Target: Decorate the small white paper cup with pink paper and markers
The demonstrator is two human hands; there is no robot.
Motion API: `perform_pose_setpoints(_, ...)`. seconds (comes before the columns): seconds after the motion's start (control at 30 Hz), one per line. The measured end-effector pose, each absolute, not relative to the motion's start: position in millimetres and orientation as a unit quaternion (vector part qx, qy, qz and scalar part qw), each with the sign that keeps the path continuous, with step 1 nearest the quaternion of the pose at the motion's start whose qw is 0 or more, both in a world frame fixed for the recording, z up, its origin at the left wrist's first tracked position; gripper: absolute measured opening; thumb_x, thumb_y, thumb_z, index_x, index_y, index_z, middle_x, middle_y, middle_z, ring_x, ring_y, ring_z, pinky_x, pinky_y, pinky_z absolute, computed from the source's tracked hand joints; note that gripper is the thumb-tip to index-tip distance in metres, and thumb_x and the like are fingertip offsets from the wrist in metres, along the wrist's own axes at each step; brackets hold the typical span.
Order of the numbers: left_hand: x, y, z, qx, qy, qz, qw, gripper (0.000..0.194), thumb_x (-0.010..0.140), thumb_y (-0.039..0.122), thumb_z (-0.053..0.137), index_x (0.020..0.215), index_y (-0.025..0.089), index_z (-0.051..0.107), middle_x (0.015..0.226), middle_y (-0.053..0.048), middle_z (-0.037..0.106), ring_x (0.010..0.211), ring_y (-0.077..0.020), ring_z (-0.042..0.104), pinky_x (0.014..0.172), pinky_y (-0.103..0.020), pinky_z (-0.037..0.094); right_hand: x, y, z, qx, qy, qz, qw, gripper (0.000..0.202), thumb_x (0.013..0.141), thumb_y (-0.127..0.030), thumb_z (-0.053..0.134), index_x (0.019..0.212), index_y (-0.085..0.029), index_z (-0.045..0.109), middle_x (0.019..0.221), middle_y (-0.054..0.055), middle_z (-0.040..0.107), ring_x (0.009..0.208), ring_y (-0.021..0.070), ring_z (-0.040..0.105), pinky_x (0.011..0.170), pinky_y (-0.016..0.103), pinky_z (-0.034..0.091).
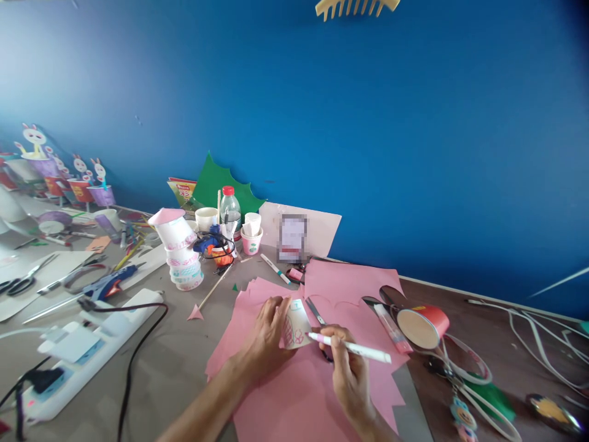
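My left hand [269, 334] is wrapped round a small white paper cup [298, 322] that lies tilted on its side. Pink scribbles and a touch of teal mark the cup's wall. In my right hand [347, 368] is a white marker [356, 348], its pink tip at the cup's lower right side. Beneath both hands spread jagged-edged sheets of pink paper [280, 405]. A pair of scissors [316, 312] lies behind the cup, partly hidden by it and my right hand.
Left stand a tower of decorated cups [181, 258], a bottle [230, 212] and a hot glue gun [103, 285]. A white power strip [87, 362] with cables lies nearer. Rightward are a red paper cup [426, 325] on its side and white cords [529, 331]. A blue wall [414, 135] rises behind.
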State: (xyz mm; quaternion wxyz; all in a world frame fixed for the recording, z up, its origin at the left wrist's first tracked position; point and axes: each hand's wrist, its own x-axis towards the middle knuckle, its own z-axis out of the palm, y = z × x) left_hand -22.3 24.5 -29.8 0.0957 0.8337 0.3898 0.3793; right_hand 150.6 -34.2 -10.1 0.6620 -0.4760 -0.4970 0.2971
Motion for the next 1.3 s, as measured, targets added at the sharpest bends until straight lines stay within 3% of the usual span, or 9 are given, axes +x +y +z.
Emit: perform_pose_setpoints(1.3,-20.4,22.4,-20.5,0.837,0.386,0.379,0.082,0.085,0.073,0.013,0.065,0.148,0.02,0.025,0.126,-0.018,0.052,0.117,-0.0329,0.055,0.094,-0.046,0.053,152.5,-33.4,-12.1,-0.479,-0.506,0.299,0.652,0.039,0.099,-0.049,0.048,0.081,-0.02,0.064,0.064,0.0,0.057,0.056,0.014,0.049,0.051,0.025,0.043)
